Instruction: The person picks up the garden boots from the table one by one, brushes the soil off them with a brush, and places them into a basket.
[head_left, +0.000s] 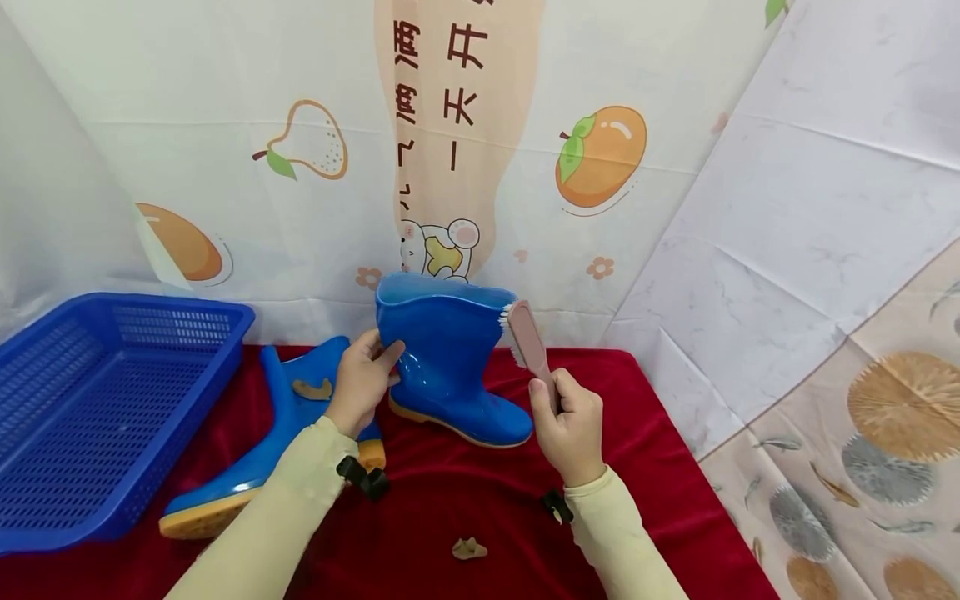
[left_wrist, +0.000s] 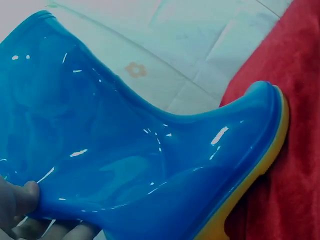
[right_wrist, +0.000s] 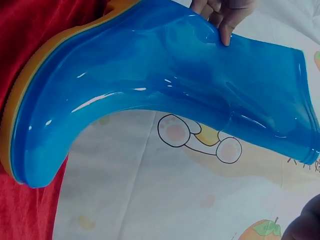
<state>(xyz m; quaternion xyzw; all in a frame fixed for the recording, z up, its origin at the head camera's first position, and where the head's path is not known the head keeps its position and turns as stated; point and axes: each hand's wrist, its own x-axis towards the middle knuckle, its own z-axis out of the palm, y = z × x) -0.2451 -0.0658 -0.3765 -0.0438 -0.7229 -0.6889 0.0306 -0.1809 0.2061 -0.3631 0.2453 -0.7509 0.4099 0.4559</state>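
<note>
Left hand (head_left: 363, 385) pinches the upright blue boot (head_left: 447, 367) by its shaft at 9 o'clock, right hand (head_left: 572, 428) wraps around the pink brush (head_left: 531, 348), bristles touching the boot's 2 o'clock edge.

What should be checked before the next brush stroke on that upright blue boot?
1. Left hand grips the upright boot at its back: ok.
2. Boot stands sole down on the red cloth: ok.
3. Right hand holds the brush by its handle: ok.
4. Bristles meet the boot's top edge: ok.
5. Second boot lies apart, out of the brush's way: ok.
6. Dirt remaining on the upright boot: cannot tell.
</note>
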